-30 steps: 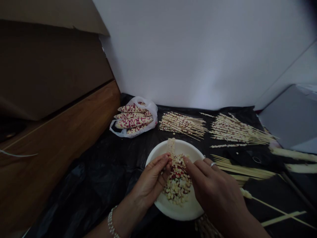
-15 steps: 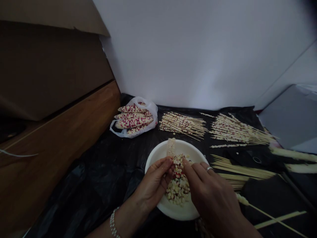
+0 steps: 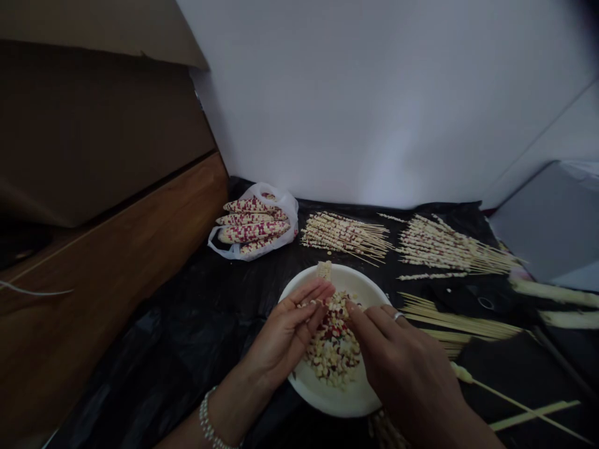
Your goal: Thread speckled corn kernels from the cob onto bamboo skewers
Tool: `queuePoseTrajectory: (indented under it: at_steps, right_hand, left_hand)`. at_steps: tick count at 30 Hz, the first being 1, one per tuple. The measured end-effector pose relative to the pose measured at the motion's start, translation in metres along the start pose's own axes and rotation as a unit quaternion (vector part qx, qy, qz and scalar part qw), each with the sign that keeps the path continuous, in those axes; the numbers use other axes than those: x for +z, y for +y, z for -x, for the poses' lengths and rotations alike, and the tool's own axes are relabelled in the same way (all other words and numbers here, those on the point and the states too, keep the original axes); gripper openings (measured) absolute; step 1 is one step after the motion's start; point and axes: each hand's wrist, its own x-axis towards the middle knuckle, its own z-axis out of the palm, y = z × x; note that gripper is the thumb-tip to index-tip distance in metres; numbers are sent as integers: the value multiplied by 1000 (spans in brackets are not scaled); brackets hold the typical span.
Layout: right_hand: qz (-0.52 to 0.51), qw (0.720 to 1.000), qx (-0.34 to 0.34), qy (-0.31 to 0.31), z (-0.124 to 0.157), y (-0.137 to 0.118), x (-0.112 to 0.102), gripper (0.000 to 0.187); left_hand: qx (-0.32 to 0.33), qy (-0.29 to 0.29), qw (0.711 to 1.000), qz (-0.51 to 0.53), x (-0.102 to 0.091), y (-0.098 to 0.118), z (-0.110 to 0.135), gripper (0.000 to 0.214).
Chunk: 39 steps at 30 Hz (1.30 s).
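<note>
My left hand (image 3: 285, 330) is cupped over the left side of a white bowl (image 3: 334, 405), with a few corn kernels (image 3: 306, 304) showing between its thumb and fingers. Loose cream and dark red kernels (image 3: 337, 368) lie in the bowl. Over the bowl's right side, my right hand (image 3: 397, 349), with a ring on one finger, is closed with thumb and forefinger pinched. A thin skewer (image 3: 519, 404) runs out behind it toward the lower right, pale kernels bunched on it by the wrist. The grip itself is hidden. A bare cob (image 3: 324, 269) leans at the bowl's far rim.
Speckled corn ears (image 3: 255, 232) lie in a white plastic bag at the back left. Two piles of kernel-threaded skewers (image 3: 346, 234) rest behind the bowl, with plain skewers (image 3: 458, 318) to the right. A wooden board (image 3: 140, 249) borders the left, below a cardboard box (image 3: 103, 137).
My left hand has turned and its fingers have straightened from a pinch into a cupped shape, covering more of the cob. The skewer by my right hand has shifted slightly rightward.
</note>
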Motion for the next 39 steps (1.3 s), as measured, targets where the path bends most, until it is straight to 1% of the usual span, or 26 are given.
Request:
queuePoseTrajectory:
  at_steps: [6, 12, 17, 24, 34, 39]
  right_hand:
    - [9, 1000, 2, -11, 1, 2, 1, 41]
    - [20, 1000, 3, -20, 0, 0, 1, 45]
    - [20, 1000, -1, -14, 0, -1, 0, 45]
    - [21, 1000, 2, -20, 1, -1, 1, 46]
    - [52, 998, -9, -26, 1, -3, -5, 45]
    - [69, 997, -36, -20, 0, 0, -8, 42]
  left_hand:
    - [16, 3, 999, -28, 1, -2, 0, 37]
    - [12, -8, 999, -30, -1, -3, 1, 41]
    - [24, -29, 998, -49, -1, -4, 2, 41]
    - [36, -53, 994, -87, -3, -7, 4, 40]
    - [38, -47, 987, -148, -5, -9, 3, 37]
    - [45, -43, 976, -210, -4, -9, 4, 37]
